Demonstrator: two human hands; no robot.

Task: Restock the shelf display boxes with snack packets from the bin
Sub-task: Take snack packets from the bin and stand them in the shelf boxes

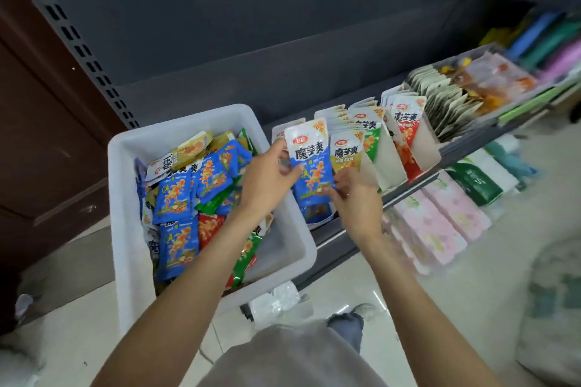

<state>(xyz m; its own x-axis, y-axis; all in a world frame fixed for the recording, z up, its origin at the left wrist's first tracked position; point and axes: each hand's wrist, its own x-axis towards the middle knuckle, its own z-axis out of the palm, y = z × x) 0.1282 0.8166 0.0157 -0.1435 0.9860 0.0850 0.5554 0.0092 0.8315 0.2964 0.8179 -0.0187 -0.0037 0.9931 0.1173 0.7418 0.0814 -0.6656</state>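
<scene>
Filling most of the left, the white bin (132, 198) remains heaped with packets, so plenty is left; shelf display boxes (393, 148) look partly stocked. Both hands, left (267, 179) and right (356, 198), grip a blue packet (312, 163) at the leftmost box.

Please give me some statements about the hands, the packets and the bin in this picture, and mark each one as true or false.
1. Both hands hold a blue packet. True: the left hand grips its left edge, the right hand its lower right corner.
2. The white bin is empty. False: it holds many packets, mostly blue.
3. The bin stands to the right of the display boxes. False: it stands to their left.
4. The display boxes hold yellow, green and red packets. True.
</scene>
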